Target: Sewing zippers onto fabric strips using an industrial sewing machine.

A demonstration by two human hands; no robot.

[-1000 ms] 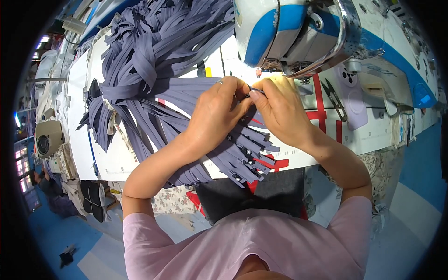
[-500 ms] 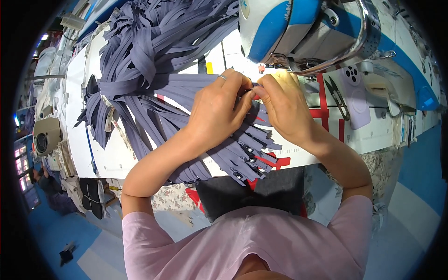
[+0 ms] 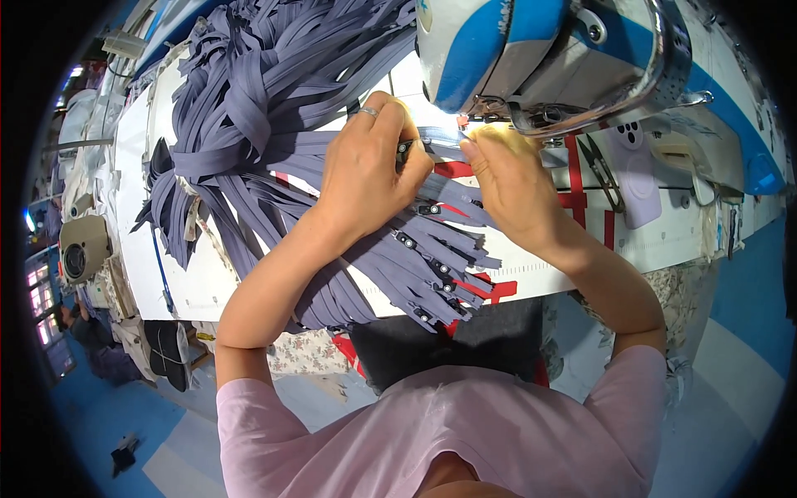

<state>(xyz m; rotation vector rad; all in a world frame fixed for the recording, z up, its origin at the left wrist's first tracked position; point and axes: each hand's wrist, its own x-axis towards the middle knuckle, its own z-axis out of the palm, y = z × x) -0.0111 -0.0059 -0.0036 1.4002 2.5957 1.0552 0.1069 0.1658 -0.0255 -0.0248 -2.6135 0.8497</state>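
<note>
A slate-grey zipper (image 3: 442, 137) stretches between my hands, just in front of the sewing machine's lit needle area. My left hand (image 3: 369, 170) is closed on it, with a dark slider at the thumb and finger. The thumb and fingers of my right hand (image 3: 516, 183) pinch the zipper's other end beside the needle; the fingertips are partly lost in the glare. Below my hands, more zippers (image 3: 407, 270) fan out on the table, with black sliders near their cut ends. A large tangled bundle of zippers (image 3: 249, 108) lies to the left, tied round with a zipper strip.
The blue and white sewing machine (image 3: 473, 62) overhangs the far right of the white table (image 3: 656, 241). Thread snips (image 3: 599, 170) and a lilac phone (image 3: 638, 187) lie right of my right hand. Red tape (image 3: 573, 199) marks the tabletop. A dark cushion (image 3: 448, 344) is at my lap.
My hands were together and have drawn apart. The left moved left and slightly away from me, while the right shifted a little right, so the zipper now spans between them.
</note>
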